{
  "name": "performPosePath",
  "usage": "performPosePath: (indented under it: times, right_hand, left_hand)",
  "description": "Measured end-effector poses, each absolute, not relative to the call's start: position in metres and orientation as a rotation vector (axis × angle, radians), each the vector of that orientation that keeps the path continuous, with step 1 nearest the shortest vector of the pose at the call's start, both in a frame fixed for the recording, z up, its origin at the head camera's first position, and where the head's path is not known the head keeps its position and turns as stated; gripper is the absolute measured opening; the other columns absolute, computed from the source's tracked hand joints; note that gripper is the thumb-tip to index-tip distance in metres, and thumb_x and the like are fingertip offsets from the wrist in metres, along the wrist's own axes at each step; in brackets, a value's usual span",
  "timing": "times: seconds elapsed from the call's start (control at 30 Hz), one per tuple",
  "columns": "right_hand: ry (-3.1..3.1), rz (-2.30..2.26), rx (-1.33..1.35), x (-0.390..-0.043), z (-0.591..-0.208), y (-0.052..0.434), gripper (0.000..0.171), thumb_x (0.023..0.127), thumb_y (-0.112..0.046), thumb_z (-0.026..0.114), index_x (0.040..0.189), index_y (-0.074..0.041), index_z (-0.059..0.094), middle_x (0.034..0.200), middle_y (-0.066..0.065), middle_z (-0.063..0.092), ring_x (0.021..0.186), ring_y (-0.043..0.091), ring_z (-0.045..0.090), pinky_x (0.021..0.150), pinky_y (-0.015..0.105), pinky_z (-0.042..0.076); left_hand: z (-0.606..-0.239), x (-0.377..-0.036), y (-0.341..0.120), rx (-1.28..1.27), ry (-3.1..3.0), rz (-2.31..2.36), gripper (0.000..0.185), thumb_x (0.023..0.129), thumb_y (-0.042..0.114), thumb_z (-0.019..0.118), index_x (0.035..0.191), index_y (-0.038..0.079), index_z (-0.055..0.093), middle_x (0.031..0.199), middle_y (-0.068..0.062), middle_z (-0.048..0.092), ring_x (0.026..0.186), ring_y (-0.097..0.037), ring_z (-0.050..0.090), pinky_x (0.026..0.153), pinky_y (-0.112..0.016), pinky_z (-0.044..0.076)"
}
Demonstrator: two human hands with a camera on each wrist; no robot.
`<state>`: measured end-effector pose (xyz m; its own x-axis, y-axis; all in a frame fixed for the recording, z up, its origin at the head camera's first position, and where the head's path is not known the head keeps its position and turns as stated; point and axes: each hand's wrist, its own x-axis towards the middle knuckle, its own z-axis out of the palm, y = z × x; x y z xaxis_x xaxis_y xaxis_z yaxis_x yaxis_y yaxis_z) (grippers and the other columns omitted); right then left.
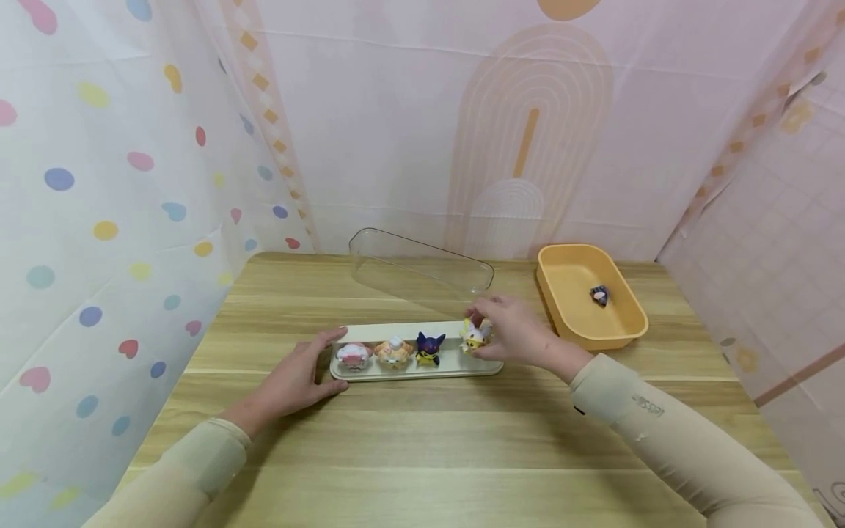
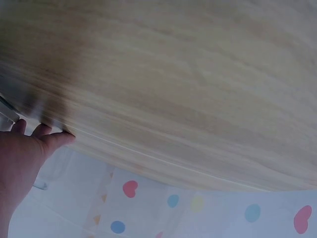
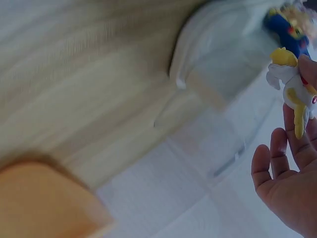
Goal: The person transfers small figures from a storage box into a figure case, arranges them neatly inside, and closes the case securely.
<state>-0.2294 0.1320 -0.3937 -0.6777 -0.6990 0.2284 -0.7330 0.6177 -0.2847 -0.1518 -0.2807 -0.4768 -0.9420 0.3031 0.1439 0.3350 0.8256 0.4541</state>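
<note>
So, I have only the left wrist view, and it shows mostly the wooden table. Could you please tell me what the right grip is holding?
Observer: The right grip pinches a small white and yellow figure.
Operator: Thank you. And how many other figures are in the pale tray beside the left grip?
Observer: There are three figures, standing in a row from the end near that grip.
Operator: Is there also some figure outside of this tray?
Observer: Yes, one small dark figure lies in the orange bin.
</note>
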Motion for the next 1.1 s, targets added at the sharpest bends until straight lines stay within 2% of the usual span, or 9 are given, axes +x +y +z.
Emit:
performPosePath:
  times: [0.07, 0.27, 0.4, 0.63, 0.87, 1.1]
  right_hand:
    - [-2.781, 0.484, 1.211, -0.228, -0.398, 0.126, 0.059, 0.079, -0.031, 0.096, 0.127, -0.012, 0.068, 0.108, -0.002, 0.077, 0.108, 0.024, 0.069, 0.097, 0.047, 0.057]
    - [-2.870, 0.380, 1.201, -0.223, -0.408, 0.115, 0.058, 0.083, -0.032, 0.094, 0.130, -0.014, 0.066, 0.112, -0.004, 0.075, 0.125, 0.029, 0.063, 0.115, 0.054, 0.048]
    - [-2.894, 0.377, 1.173, -0.222, -0.413, 0.112, 0.059, 0.083, -0.032, 0.094, 0.131, -0.014, 0.065, 0.113, -0.004, 0.074, 0.129, 0.028, 0.060, 0.121, 0.054, 0.043]
    - [-2.900, 0.374, 1.160, -0.221, -0.417, 0.107, 0.061, 0.083, -0.034, 0.094, 0.133, -0.014, 0.065, 0.114, -0.003, 0.073, 0.127, 0.025, 0.059, 0.116, 0.050, 0.047]
    - [-2.904, 0.371, 1.158, -0.223, -0.420, 0.108, 0.078, 0.084, -0.041, 0.093, 0.147, -0.011, 0.059, 0.121, -0.001, 0.072, 0.132, 0.028, 0.058, 0.125, 0.055, 0.039]
    - [-2.901, 0.369, 1.165, -0.223, -0.421, 0.109, 0.091, 0.082, -0.045, 0.094, 0.154, -0.009, 0.053, 0.127, 0.001, 0.071, 0.131, 0.027, 0.058, 0.125, 0.056, 0.039]
  left_hand:
    - [-0.477, -0.151, -0.281, -0.513, -2.937, -0.750, 0.093, 0.087, 0.032, 0.092, 0.162, 0.017, 0.039, 0.141, -0.023, 0.067, 0.122, -0.044, 0.064, 0.099, -0.064, 0.055]
    - [-0.477, -0.152, -0.282, -0.524, -2.934, -0.750, 0.092, 0.087, 0.032, 0.092, 0.162, 0.018, 0.040, 0.138, -0.024, 0.068, 0.120, -0.043, 0.064, 0.098, -0.065, 0.055]
    - [-0.477, -0.153, -0.282, -0.537, -2.930, -0.750, 0.092, 0.087, 0.032, 0.092, 0.162, 0.017, 0.040, 0.138, -0.023, 0.068, 0.119, -0.043, 0.065, 0.099, -0.065, 0.054]
    - [-0.478, -0.153, -0.282, -0.537, -2.934, -0.742, 0.094, 0.087, 0.031, 0.092, 0.162, 0.016, 0.039, 0.140, -0.023, 0.067, 0.121, -0.044, 0.064, 0.100, -0.065, 0.054]
    - [-0.477, -0.153, -0.282, -0.526, -2.945, -0.747, 0.093, 0.087, 0.032, 0.091, 0.162, 0.017, 0.039, 0.141, -0.023, 0.066, 0.122, -0.044, 0.063, 0.101, -0.065, 0.054]
    - [-0.476, -0.152, -0.281, -0.511, -2.945, -0.744, 0.093, 0.087, 0.032, 0.092, 0.162, 0.018, 0.039, 0.140, -0.023, 0.067, 0.122, -0.044, 0.064, 0.099, -0.065, 0.054]
